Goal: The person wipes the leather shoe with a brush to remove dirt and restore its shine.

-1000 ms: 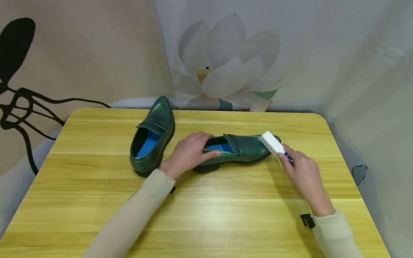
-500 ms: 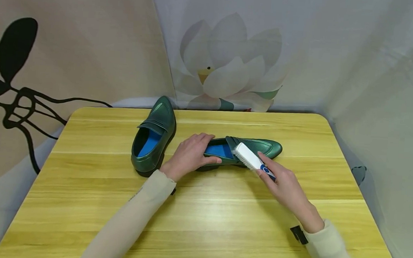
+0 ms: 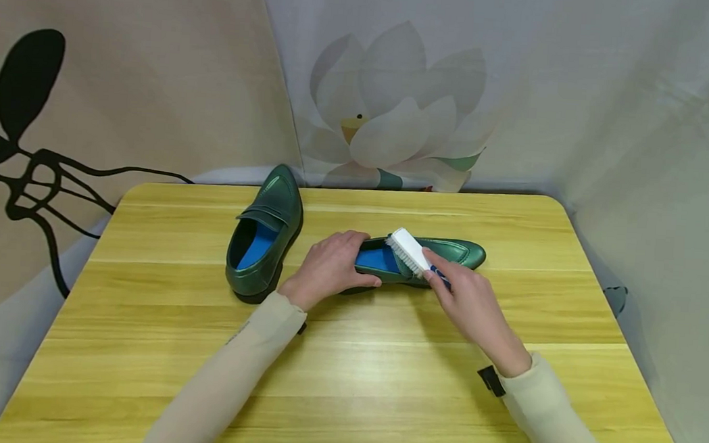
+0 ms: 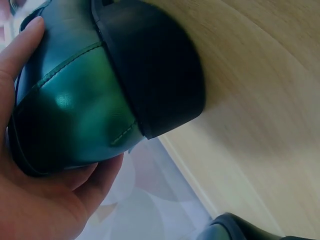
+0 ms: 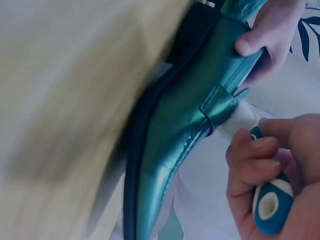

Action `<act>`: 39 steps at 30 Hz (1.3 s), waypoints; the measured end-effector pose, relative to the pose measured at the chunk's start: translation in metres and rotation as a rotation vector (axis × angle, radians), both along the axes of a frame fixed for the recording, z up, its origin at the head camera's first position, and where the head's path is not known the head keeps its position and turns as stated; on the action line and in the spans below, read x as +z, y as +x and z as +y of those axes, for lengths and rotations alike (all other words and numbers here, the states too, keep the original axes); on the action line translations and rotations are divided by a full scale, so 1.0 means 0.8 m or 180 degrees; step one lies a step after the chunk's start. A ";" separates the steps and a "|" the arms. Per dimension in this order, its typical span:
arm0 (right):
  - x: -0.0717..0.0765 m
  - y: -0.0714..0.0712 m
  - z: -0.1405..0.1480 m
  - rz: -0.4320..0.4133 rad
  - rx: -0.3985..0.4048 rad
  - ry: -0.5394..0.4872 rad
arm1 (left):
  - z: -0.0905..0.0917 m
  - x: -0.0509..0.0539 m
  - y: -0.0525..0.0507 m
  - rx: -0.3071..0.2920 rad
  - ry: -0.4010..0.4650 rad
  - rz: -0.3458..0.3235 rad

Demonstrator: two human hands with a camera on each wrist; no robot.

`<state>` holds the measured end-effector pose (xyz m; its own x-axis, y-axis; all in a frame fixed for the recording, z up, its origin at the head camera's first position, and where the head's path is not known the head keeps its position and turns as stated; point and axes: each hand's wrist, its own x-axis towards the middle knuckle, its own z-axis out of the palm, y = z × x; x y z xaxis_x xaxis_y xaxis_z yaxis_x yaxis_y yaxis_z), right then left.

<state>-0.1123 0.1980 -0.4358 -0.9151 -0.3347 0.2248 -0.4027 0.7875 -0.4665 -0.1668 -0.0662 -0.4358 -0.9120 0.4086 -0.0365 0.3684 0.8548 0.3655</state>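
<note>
2 green loafers share the worktop. The held shoe lies near the middle, towards the far edge, with its toe pointing to the right edge and its heel to the left. The other shoe stands upright beyond the left hand, its toe at the far edge on the far left corner's side.

The left hand's fingers wrap the heel end, thumb on the near side of the opening. The right hand has its fingers curled closely round the handle of a white brush, whose bristles lie over the strap, next to the blue insole. Whether the whole sole sits on the worktop, I cannot tell.

The step looks like brushing the upper. Crosswise strokes could swivel the shoe, so the left hand should press the heel firmly down. At the strap, light, short strokes running with its raised edge are best; bristles pushed against it may catch. The glossy surface probably needs little pressure. Strokes should also stop short of the left thumb and the insole.
</note>
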 end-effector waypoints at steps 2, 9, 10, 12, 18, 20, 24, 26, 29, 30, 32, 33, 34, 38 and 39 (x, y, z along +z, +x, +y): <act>0.004 -0.012 -0.006 -0.0068 -0.0017 0.0014 | 0.000 0.000 0.000 -0.0014 -0.0012 0.0042; 0.009 -0.039 -0.017 -0.0205 -0.0027 0.0046 | -0.001 0.000 -0.001 -0.0020 0.0006 0.0063; 0.009 -0.038 -0.017 -0.0227 -0.0029 0.0039 | -0.001 -0.001 -0.001 -0.0017 -0.0002 0.0059; 0.008 -0.033 -0.014 -0.0259 -0.0021 0.0030 | 0.000 -0.001 -0.001 -0.0005 -0.0011 0.0045; 0.001 0.002 0.006 -0.0190 0.0118 0.0008 | -0.001 0.000 0.000 0.0020 0.0012 -0.0001; -0.002 0.013 0.014 -0.0153 0.0170 -0.0002 | -0.001 0.000 0.000 0.0021 0.0024 -0.0006; -0.006 0.027 0.023 -0.0075 0.0226 -0.0026 | 0.000 -0.001 0.000 0.0026 0.0040 0.0002; -0.007 0.027 0.021 -0.0039 0.0204 -0.0026 | 0.000 0.000 0.000 0.0030 0.0039 0.0000; -0.004 0.019 0.011 -0.0044 0.0131 -0.0013 | 0.000 0.000 0.000 0.0030 0.0043 -0.0021; -0.002 0.014 0.007 -0.0060 0.0095 -0.0013 | 0.000 0.000 0.000 0.0028 0.0048 -0.0027; 0.003 0.004 -0.003 -0.0125 0.0025 -0.0023 | -0.001 -0.001 0.000 0.0029 0.0050 -0.0034; 0.005 -0.002 -0.007 -0.0150 -0.0006 -0.0037 | -0.001 -0.001 0.000 0.0029 0.0048 -0.0028; 0.006 -0.008 -0.011 -0.0170 -0.0039 -0.0053 | -0.001 -0.001 0.000 0.0032 0.0044 -0.0023; 0.010 -0.028 -0.021 -0.0202 -0.0132 -0.0069 | -0.001 -0.001 0.001 0.0034 0.0027 0.0004; 0.009 -0.031 -0.021 -0.0203 -0.0136 -0.0074 | -0.001 -0.001 0.001 0.0032 0.0027 0.0006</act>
<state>-0.1369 0.1810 -0.4285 -0.9412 -0.2903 0.1729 -0.3377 0.7921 -0.5085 -0.1660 -0.0668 -0.4362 -0.9161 0.3998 -0.0314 0.3606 0.8553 0.3721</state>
